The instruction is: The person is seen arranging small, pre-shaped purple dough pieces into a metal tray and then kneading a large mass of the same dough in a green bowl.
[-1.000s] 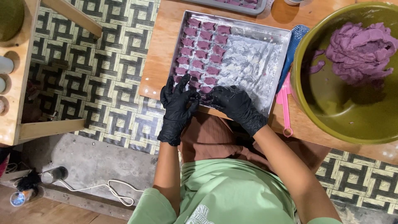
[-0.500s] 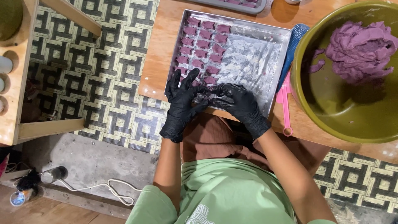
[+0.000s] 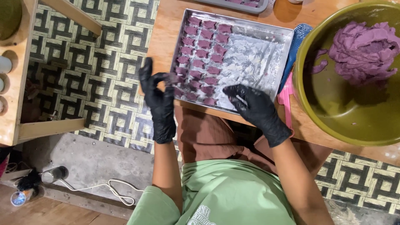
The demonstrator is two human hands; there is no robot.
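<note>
Purple dough pieces (image 3: pixel 203 54), small and pinched into shape, lie in rows on the left half of a rectangular, flour-dusted metal tray (image 3: pixel 266 31) that sits on a wooden table (image 3: pixel 166 25). The left hand (image 3: pixel 159 100), in a black glove, is raised just beside the tray's near-left corner, thumb and fingertips pinched around one small purple dough piece (image 3: pixel 173 78). The right hand (image 3: pixel 254 106), also gloved in black, rests on the tray's near edge by the bare floured patch, fingers curled; whether it grasps anything I cannot tell. To the right stands a large olive-green bowl (image 3: pixel 333 121) holding a lump of purple dough (image 3: pixel 362 48) (a pink and blue utensil lies between bowl and tray). These pieces look soft, light and easily dented, so a gentle fingertip pinch at the sides seems wisest, the flour keeping them from sticking.
</note>
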